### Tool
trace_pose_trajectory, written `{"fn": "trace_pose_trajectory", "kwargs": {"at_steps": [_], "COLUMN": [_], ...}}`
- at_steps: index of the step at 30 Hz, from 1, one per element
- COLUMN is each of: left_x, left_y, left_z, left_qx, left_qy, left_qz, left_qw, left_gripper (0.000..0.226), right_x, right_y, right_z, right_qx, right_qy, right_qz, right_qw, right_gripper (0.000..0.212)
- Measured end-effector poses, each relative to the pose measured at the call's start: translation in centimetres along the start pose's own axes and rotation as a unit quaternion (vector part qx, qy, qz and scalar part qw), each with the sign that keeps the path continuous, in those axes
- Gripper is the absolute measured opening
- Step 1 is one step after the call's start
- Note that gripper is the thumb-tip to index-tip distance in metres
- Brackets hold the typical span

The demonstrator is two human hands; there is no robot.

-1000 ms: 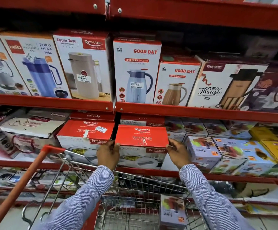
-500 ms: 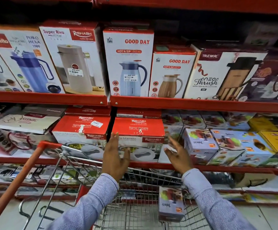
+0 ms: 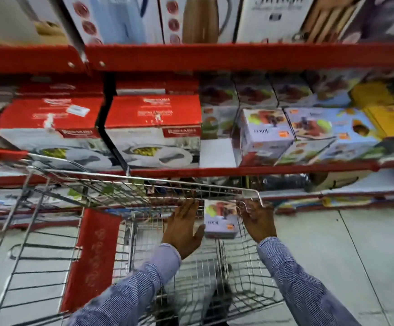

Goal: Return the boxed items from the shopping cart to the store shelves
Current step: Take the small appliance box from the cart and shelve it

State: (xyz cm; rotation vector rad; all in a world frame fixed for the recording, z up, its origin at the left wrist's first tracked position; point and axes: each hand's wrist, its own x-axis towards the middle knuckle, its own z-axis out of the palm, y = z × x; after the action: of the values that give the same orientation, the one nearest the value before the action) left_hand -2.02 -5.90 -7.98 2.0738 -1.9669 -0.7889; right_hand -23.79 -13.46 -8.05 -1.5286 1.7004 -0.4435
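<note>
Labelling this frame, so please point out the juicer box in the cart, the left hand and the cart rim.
juicer box (image 3: 220,220): head view, front face.
left hand (image 3: 183,228): head view, back of hand.
cart rim (image 3: 191,181): head view, far top wire.

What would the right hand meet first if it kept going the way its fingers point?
Probably the shopping cart's front wire wall, just past the right hand; the juicer box sits beside it, though depth is unclear.

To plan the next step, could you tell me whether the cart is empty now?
No, one small juicer box sits inside the cart, between both hands.
</note>
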Motion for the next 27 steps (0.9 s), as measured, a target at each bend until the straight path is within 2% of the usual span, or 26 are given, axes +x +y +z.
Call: {"fn": "trace_pose_trajectory", "kwargs": {"at_steps": [2,5,7,10,13,14,17,21,24,27], "left_x": [1.0,3.1,3.9,4.8,5.2,5.1,4.1,2.2,0.9,-0.5], "left_y": [0.9,2.1,2.5,2.7,2.8,2.9,3.2,3.5,4.2,5.5], "left_z": [2.1,4.7,5.9,7.2,7.3,7.4,6.9,4.8,2.3,-1.2], "left_qx": [-0.064,-0.177,-0.26,-0.32,-0.422,-0.439,-0.453,-0.367,-0.325,-0.325], "left_qy": [-0.067,-0.123,-0.122,-0.108,-0.109,-0.106,-0.077,-0.044,0.007,0.069], "left_qz": [-0.068,-0.191,-0.259,-0.32,-0.34,-0.339,-0.326,-0.306,-0.28,-0.254], "left_qw": [0.993,0.958,0.922,0.885,0.833,0.826,0.826,0.878,0.903,0.908], "left_gripper": [0.072,0.065,0.062,0.053,0.036,0.032,0.027,0.017,0.008,0.005], "right_x": [0.3,1.4,2.2,3.2,3.6,3.7,3.2,1.1,-0.2,-1.5], "right_y": [1.9,3.9,4.4,4.8,4.5,4.5,4.3,3.3,1.0,-1.9], "right_z": [0.8,2.1,2.7,3.4,3.9,3.8,2.9,0.7,-1.1,-3.1], "right_qx": [-0.017,-0.026,-0.039,-0.044,-0.066,-0.067,-0.06,-0.053,0.007,0.042], "right_qy": [-0.027,-0.08,-0.119,-0.163,-0.174,-0.171,-0.165,-0.14,-0.093,-0.047], "right_qz": [0.068,0.094,0.119,0.119,0.122,0.128,0.118,0.088,0.094,0.038], "right_qw": [0.997,0.992,0.985,0.978,0.975,0.975,0.977,0.985,0.991,0.997], "right_gripper": [0.036,0.039,0.038,0.035,0.036,0.036,0.032,0.032,0.03,0.027]}}
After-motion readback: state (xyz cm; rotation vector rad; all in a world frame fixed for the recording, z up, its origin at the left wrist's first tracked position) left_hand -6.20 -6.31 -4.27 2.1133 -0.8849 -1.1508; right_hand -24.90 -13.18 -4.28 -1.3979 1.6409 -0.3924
